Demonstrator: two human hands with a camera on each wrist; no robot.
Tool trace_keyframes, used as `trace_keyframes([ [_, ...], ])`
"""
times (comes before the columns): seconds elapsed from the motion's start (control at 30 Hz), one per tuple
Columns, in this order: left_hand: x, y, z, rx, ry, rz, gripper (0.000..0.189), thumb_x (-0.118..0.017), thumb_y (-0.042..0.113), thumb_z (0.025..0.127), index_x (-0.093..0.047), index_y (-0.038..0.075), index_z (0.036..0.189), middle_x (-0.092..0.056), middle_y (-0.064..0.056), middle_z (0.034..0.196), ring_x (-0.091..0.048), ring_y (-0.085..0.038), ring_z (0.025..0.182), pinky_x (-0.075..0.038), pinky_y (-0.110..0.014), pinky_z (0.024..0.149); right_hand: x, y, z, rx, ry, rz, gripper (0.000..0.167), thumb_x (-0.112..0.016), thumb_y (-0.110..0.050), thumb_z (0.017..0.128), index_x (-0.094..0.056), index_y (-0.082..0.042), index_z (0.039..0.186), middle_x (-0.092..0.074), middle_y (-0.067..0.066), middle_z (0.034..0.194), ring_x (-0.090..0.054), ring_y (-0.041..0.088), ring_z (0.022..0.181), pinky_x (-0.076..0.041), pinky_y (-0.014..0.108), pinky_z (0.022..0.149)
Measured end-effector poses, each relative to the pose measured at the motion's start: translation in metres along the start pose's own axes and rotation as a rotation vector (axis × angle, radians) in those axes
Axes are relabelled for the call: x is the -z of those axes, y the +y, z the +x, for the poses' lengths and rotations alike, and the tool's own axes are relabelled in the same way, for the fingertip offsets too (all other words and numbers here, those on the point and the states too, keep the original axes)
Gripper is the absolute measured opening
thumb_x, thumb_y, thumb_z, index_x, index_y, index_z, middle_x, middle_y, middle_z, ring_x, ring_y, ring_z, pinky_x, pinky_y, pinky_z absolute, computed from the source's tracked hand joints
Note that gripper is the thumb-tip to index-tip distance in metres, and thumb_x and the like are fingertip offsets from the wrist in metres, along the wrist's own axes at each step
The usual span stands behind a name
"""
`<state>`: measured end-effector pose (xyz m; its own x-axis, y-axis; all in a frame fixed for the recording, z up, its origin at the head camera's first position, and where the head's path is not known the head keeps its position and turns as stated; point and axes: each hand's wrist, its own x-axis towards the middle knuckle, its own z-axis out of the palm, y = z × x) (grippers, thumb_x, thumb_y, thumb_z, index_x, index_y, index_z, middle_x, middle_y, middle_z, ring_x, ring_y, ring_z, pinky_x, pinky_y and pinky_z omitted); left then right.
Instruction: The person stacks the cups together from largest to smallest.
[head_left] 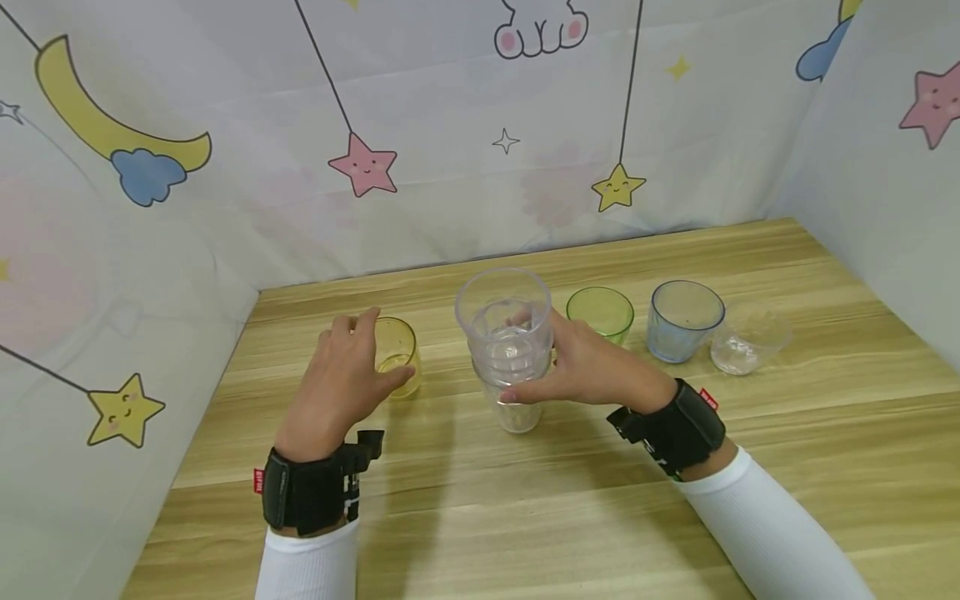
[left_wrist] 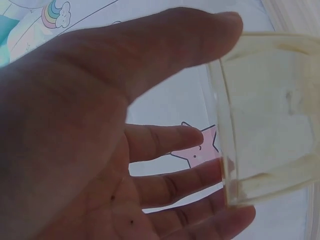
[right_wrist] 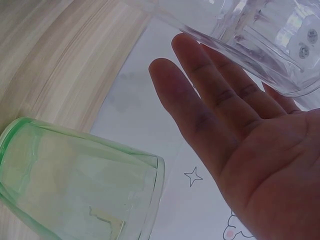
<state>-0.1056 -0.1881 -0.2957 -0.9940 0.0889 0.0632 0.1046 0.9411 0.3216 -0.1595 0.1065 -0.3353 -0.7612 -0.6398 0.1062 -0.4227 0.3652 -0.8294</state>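
Stacking seems underway: clear cups (head_left: 501, 354) are clamped by right fingers (right_wrist: 187, 112). Left fingers (left_wrist: 160, 141), parted around a yellow cup (head_left: 397, 354), should be closed.

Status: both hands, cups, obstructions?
Left hand at yellow cup, grip unclear. Right hand grips upright clear cup stack. Green cup close by right hand; nothing between stack and yellow cup.
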Motion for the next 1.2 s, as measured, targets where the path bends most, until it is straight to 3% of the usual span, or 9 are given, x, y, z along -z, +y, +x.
trace_keyframes([
  [0.43, 0.0001, -0.0006, 0.0001, -0.008, 0.085, -0.025, 0.082, -0.079, 0.032, 0.085, -0.042, -0.010, 0.145, -0.040, -0.034, 0.139, -0.040, -0.052, 0.126, -0.040, -0.061, 0.100, -0.0004, -0.0008, -0.0006, -0.002, -0.001, -0.015, 0.078, -0.091, -0.043, 0.073, -0.045, -0.021, 0.131, -0.066, 0.000, 0.122, -0.066, 0.016, 0.105, -0.053, 0.040, 0.089],
  [1.2, 0.0048, 0.0079, -0.0021, -0.049, 0.288, -0.059, 0.073, -0.076, 0.033, 0.076, -0.057, -0.005, 0.136, -0.049, -0.027, 0.129, -0.048, -0.045, 0.116, -0.044, -0.058, 0.093, -0.0001, -0.0022, -0.0012, 0.004, -0.004, 0.014, 0.079, -0.092, -0.040, 0.073, -0.044, -0.018, 0.133, -0.066, 0.003, 0.122, -0.066, 0.019, 0.105, -0.053, 0.042, 0.088],
])
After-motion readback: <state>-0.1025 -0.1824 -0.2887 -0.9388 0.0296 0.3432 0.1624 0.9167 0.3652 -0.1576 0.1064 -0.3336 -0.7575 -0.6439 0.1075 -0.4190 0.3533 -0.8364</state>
